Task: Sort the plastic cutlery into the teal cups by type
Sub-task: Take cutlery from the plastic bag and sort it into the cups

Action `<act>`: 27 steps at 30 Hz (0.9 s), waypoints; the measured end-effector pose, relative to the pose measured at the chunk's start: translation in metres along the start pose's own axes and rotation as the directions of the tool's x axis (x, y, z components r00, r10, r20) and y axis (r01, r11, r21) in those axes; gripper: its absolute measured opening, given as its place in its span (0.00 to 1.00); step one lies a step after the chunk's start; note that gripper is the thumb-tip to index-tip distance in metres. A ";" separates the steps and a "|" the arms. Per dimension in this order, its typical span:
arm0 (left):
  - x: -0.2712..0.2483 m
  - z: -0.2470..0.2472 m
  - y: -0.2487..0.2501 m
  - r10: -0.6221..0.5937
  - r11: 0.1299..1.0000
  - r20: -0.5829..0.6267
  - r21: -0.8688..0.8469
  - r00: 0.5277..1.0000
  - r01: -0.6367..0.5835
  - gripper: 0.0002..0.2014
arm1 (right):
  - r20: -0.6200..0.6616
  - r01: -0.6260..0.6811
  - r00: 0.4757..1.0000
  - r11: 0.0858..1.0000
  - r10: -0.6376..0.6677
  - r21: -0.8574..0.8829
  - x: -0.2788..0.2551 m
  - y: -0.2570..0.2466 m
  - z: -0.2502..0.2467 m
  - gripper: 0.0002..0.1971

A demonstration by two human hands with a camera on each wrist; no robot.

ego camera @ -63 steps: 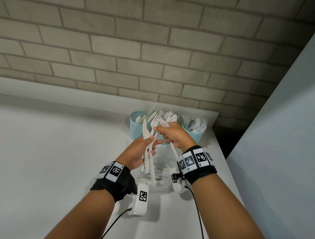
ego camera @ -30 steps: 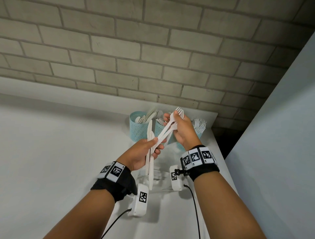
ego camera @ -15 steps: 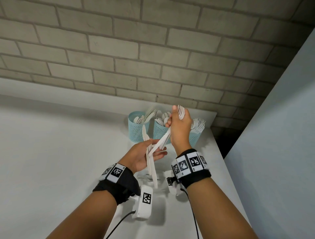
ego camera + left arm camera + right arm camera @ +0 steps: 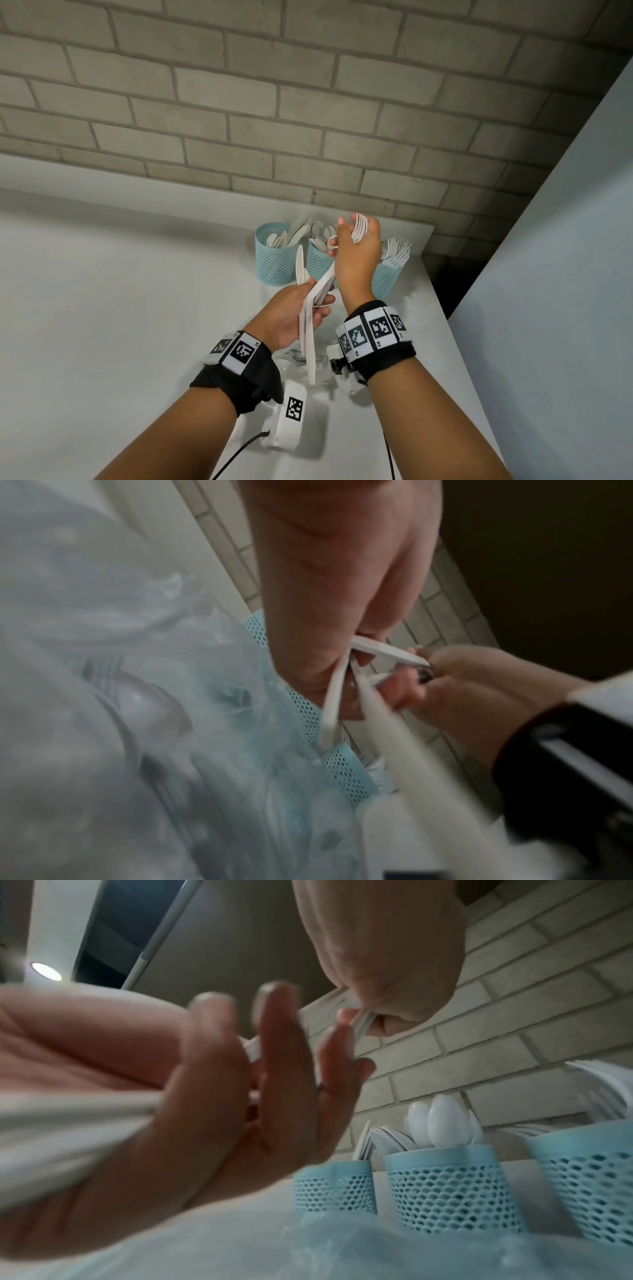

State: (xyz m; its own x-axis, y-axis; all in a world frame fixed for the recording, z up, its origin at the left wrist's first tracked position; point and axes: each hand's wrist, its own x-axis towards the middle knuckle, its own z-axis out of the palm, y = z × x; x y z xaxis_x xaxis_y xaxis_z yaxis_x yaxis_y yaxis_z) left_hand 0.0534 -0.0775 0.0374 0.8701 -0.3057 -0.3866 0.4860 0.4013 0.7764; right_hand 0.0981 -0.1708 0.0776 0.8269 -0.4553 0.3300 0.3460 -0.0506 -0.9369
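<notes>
Three teal mesh cups stand at the table's far edge: the left cup holds knives, the middle cup spoons, the right cup forks. My left hand holds a few white knives upright between thumb and fingers, in front of the cups. My right hand is raised over the middle and right cups and grips a bunch of white forks, tines up. Their handles slant down to my left fingers. The left wrist view is blurred.
A clear plastic bag with more cutlery lies on the white table under my hands. A brick wall rises behind the cups. A grey panel stands on the right, past the table's right edge.
My right hand has drawn the forks up out of the bundle in my left hand and carried them toward the right cup. My left hand keeps the knives.
</notes>
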 end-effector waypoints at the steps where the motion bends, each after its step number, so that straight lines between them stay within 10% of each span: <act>1: 0.001 0.001 -0.002 0.014 1.000 -0.004 0.014 1.000 -0.014 0.17 | -0.002 0.004 1.000 1.000 -0.004 -0.006 -0.001 0.000 0.001 0.07; 5: 0.007 0.000 -0.002 0.074 0.996 -0.119 0.052 0.990 -0.068 0.20 | 0.184 -0.176 0.972 0.969 0.144 0.172 -0.006 -0.006 0.002 0.07; 9: 0.010 0.000 0.004 0.110 0.990 -0.258 0.114 0.960 -0.083 0.24 | 0.414 -0.475 0.839 0.845 0.352 0.246 -0.011 -0.007 0.001 0.07; 14: 0.012 0.009 0.006 0.111 0.967 -0.255 0.250 0.961 -0.046 0.21 | 0.051 -0.215 0.976 0.914 0.211 0.345 -0.001 -0.002 -0.003 0.12; 17: 0.016 0.012 0.008 0.097 0.971 -0.213 0.235 0.972 -0.045 0.19 | -0.051 -0.162 0.980 0.918 0.193 0.362 0.015 -0.006 -0.009 0.03; 27: 0.027 0.020 0.039 0.098 0.994 -0.034 -0.039 0.995 -0.099 0.05 | -0.296 0.158 0.953 0.931 -0.057 0.330 0.090 -0.030 -0.044 0.20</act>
State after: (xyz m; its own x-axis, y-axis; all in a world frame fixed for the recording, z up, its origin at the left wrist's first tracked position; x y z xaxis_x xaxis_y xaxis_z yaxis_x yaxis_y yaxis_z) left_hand 0.0940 -0.0876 0.0671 0.9158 -0.2353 -0.3254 0.4000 0.4631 0.7909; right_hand 0.1430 -0.2493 0.1306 0.6376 -0.6945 0.3334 0.5989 0.1746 -0.7816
